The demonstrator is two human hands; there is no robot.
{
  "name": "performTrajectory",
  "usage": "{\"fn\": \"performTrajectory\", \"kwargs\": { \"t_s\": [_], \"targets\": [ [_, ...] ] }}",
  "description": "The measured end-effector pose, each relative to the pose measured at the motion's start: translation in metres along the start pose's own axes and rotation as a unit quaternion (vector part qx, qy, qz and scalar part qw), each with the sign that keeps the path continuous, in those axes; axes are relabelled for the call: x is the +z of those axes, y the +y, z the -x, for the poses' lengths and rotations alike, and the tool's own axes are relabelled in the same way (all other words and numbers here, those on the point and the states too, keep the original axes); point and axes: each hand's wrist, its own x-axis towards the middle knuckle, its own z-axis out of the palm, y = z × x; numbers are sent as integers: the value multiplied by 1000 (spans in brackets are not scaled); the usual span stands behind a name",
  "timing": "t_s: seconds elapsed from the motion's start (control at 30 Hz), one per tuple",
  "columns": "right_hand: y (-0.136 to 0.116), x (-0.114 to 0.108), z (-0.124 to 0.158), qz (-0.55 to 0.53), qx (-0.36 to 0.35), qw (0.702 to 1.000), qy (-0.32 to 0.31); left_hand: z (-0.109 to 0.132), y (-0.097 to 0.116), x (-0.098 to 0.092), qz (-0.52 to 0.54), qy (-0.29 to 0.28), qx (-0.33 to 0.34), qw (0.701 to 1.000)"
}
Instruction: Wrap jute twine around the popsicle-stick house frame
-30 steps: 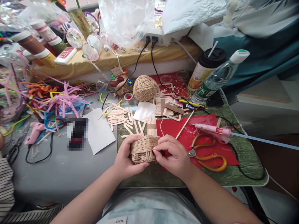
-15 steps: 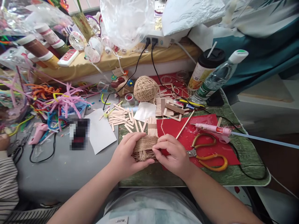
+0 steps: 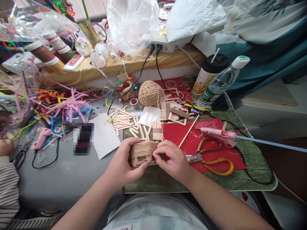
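Observation:
Both of my hands grip a small block wrapped in tan twine (image 3: 142, 152), low over the green mat (image 3: 216, 182). My left hand (image 3: 122, 164) wraps round its left side, thumb under the front. My right hand (image 3: 174, 159) pinches its right end with bent fingers. A strand of twine runs up from the block toward the twine ball (image 3: 149, 93). A small panel of wooden sticks (image 3: 157, 130) lies just beyond the block, beside loose wooden sticks (image 3: 124, 121).
Yellow-handled scissors (image 3: 211, 159) and a pink glue gun (image 3: 219, 132) lie on red paper (image 3: 192, 134) to the right. A water bottle (image 3: 220, 82) and a lidded cup (image 3: 208, 74) stand behind. Pipe cleaners (image 3: 59, 102) pile up left. Another person's hand (image 3: 5, 147) shows at the far left.
The wrapped block has shifted slightly left and turned in my hands; my left thumb now sits under its front. The view has tilted a little.

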Motion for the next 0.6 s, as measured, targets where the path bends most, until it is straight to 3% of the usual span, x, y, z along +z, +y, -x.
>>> {"fn": "performTrajectory", "kwargs": {
  "t_s": [0.1, 0.2, 0.3, 0.47, 0.6],
  "targets": [
    [0, 2, 1, 9, -6, 1000, 3, -5, 21, -5, -103, -22, -11, 994],
    [1, -2, 0, 15, -12, 1000, 4, -12, 24, -2, -141, -32, -5, 989],
    [2, -11, -2, 14, -3, 1000, 12, -16, 14, 3, -112, -14, -2, 994],
    [2, -22, -5, 10, 3, 999, 34, -16, -3, 8, -27, 68, 33, 997],
    [2, -21, -4, 8, 5, 999, 40, -10, -15, 26, 40, 117, 24, 992]
  ]
}}
